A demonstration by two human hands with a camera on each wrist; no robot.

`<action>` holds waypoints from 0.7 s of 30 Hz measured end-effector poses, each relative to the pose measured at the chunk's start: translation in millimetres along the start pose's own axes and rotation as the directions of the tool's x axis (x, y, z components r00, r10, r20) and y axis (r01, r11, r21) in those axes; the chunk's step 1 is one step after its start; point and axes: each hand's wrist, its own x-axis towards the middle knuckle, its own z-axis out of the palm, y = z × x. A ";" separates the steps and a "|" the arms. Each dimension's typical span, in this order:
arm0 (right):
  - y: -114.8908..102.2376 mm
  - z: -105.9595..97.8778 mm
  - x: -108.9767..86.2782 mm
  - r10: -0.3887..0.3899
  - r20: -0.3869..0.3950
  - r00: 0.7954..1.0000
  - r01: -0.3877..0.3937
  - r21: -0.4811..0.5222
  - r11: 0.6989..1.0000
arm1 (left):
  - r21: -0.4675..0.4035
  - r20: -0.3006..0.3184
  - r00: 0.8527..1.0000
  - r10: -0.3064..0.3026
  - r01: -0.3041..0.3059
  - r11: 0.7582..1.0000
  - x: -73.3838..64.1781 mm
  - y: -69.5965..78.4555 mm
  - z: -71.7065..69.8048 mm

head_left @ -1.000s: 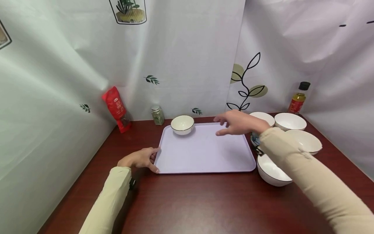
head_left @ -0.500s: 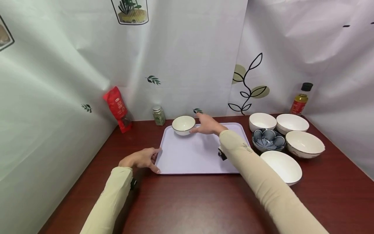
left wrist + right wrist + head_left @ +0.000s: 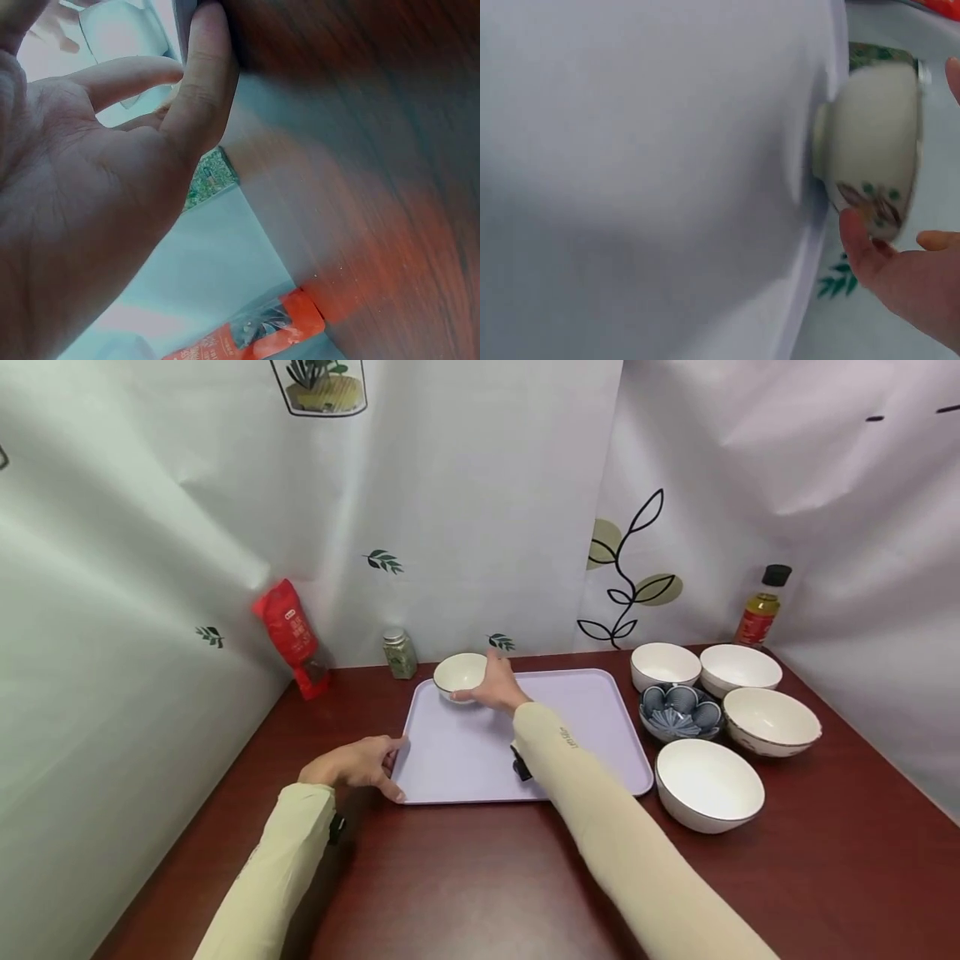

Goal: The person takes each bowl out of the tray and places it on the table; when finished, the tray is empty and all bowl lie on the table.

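Observation:
A lilac tray [image 3: 517, 760] lies on the dark red table. My left hand [image 3: 360, 767] holds its left edge, thumb at the near corner and fingers farther back. In the left wrist view, fingers [image 3: 206, 82] meet the tray's rim. A small cream bowl [image 3: 457, 673] with a dark rim stands upright at the tray's back left corner. My right hand [image 3: 493, 683] reaches round the bowl's right side, thumb in front and fingers behind. The right wrist view shows the thumb [image 3: 859, 240] touching the bowl's flower-patterned wall; some fingers are out of frame.
Right of the tray sit several bowls: a white bowl [image 3: 708, 785], a blue flower-shaped bowl [image 3: 678, 714], a patterned bowl [image 3: 772, 722] and others behind. A bottle [image 3: 759, 614] stands at the back right. A spice jar [image 3: 400, 653] and red packet [image 3: 291, 631] lean by the back wall.
My right hand has travelled left across the tray from its right side and come round the small bowl. My left hand has stayed at the tray's left edge.

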 end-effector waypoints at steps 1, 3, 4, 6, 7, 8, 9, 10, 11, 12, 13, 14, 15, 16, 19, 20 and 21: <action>-0.5 3.7 1.7 0.003 -0.007 1.000 -0.003 0.012 1.000 | 0.003 -0.001 1.000 -0.003 0.003 1.000 -0.2 0.1 -0.9; -0.4 9.6 3.7 0.025 -0.008 1.000 -0.024 0.034 0.999 | 0.008 0.003 1.000 -0.006 0.006 1.000 -0.7 0.5 -2.0; -0.3 11.9 4.8 0.035 -0.012 0.999 -0.034 0.043 0.998 | 0.011 0.005 1.000 -0.003 0.003 1.000 -0.7 0.3 -2.2; -0.5 15.1 6.7 0.057 -0.014 0.998 -0.056 0.068 0.996 | 0.006 0.005 1.000 0.001 -0.001 1.000 -1.5 0.1 -2.3; -0.4 16.7 7.2 0.069 -0.014 0.998 -0.067 0.083 0.994 | -0.001 0.003 1.000 -0.002 0.002 1.000 -1.6 -0.2 -1.6; -0.3 18.1 7.9 0.082 -0.012 0.997 -0.080 0.102 0.992 | -0.005 0.001 1.000 -0.006 0.006 1.000 -1.6 -0.5 -0.8; -0.3 19.8 8.8 0.092 -0.014 0.996 -0.090 0.115 0.989 | -0.008 0.001 1.000 -0.004 0.004 1.000 -1.9 -0.8 0.0; -0.3 21.2 9.5 0.103 -0.015 0.995 -0.100 0.127 0.987 | -0.010 0.002 1.000 0.000 0.000 1.000 -1.9 -1.3 1.0; 0.0 22.5 10.3 0.113 -0.017 0.993 -0.110 0.132 0.985 | -0.014 0.000 1.000 -0.003 0.003 1.000 -2.0 -1.5 2.3; 0.3 23.8 11.2 0.121 -0.021 0.992 -0.118 0.134 0.984 | -0.017 0.000 1.000 0.000 0.000 1.000 -1.6 -1.9 3.5; 0.9 24.9 11.9 0.130 -0.026 0.991 -0.125 0.132 0.983 | -0.020 -0.001 1.000 0.002 -0.002 1.000 -1.6 -2.1 4.7; 1.4 25.9 12.8 0.135 -0.034 0.990 -0.129 0.125 0.984 | -0.016 0.001 1.000 0.009 -0.009 1.000 -1.6 -2.3 5.6; 1.9 26.4 13.4 0.138 -0.042 0.990 -0.132 0.118 0.984 | -0.018 0.000 1.000 0.013 -0.013 1.000 -1.7 -2.3 6.2; 2.3 26.5 14.0 0.137 -0.051 0.989 -0.131 0.109 0.985 | -0.017 -0.001 1.000 0.012 -0.012 1.000 -1.8 -2.2 6.4; 2.2 25.0 15.0 0.118 -0.069 0.991 -0.112 0.092 0.989 | 0.001 -0.009 1.000 0.002 -0.002 1.000 -1.8 -1.6 4.0; 1.4 23.7 14.8 0.109 -0.070 0.992 -0.103 0.087 0.991 | 0.010 -0.012 1.000 -0.001 0.001 1.000 -1.8 -1.0 2.4; 0.6 22.3 14.4 0.102 -0.070 0.992 -0.096 0.082 0.992 | 0.017 -0.014 1.000 -0.003 0.003 1.000 -1.6 -0.7 0.7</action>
